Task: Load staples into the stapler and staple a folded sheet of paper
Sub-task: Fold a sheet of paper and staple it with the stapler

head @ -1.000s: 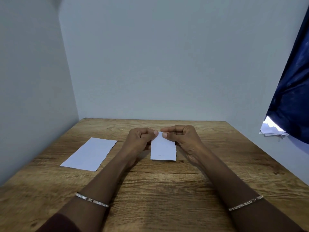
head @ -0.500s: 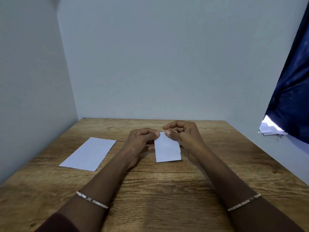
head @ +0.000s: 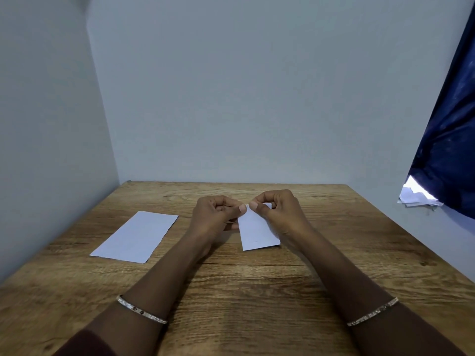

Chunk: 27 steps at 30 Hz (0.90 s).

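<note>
Setting: pale grey walls close round my brown wood-grain table (head: 257,299), tucked into a corner; a dark blue curtain (head: 447,140) hangs at the right.
Left hand: my left hand (head: 214,214) pinches the top edge of the small folded white paper (head: 257,232), thumb on top, to steady it.
Right hand: my right hand (head: 276,210) grips the same top edge just beside it, so I judge I am pressing the fold there.
Paper: tilted, its lower end resting on or just above the table; I cannot tell which.
Spare sheet: a flat white rectangular sheet (head: 136,236) lies well to the left, clear of my work.
Stapler: not in view, nor the staples; loading seems not yet begun.
</note>
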Available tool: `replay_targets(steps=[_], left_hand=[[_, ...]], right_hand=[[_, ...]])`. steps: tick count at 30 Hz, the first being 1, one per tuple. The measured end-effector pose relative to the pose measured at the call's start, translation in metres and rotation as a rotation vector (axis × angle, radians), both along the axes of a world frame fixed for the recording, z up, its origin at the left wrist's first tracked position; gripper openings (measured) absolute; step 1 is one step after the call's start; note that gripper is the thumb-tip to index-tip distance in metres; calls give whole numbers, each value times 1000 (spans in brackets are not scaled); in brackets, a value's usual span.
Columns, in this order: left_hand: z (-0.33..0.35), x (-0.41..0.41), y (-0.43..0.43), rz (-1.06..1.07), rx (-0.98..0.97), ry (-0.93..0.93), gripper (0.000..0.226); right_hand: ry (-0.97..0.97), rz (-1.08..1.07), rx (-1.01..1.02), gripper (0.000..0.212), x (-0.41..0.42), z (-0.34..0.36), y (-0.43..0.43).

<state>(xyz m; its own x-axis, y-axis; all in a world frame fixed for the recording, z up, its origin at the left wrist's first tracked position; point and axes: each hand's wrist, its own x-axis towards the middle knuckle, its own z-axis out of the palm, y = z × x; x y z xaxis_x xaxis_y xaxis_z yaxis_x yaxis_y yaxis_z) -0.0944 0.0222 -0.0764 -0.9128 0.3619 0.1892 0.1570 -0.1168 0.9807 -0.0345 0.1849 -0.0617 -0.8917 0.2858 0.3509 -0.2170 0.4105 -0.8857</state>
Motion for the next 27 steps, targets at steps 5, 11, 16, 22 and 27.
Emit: replay_targets(steps=[5, 11, 16, 22, 27], left_hand=[[1, -1, 0, 21, 6, -19, 15], [2, -7, -6, 58, 3, 2, 14], [3, -6, -5, 46, -11, 56, 13], [5, -5, -7, 105, 9, 83, 9], [10, -4, -8, 213, -25, 128, 26]], right_hand=[[-9, 38, -44, 20, 0, 4, 1], [-24, 66, -195, 22, -1, 5, 8], [10, 70, -222, 24, -2, 0, 11], [4, 34, -179, 26, -3, 0, 11], [199, -171, -30, 12, -4, 5, 15]])
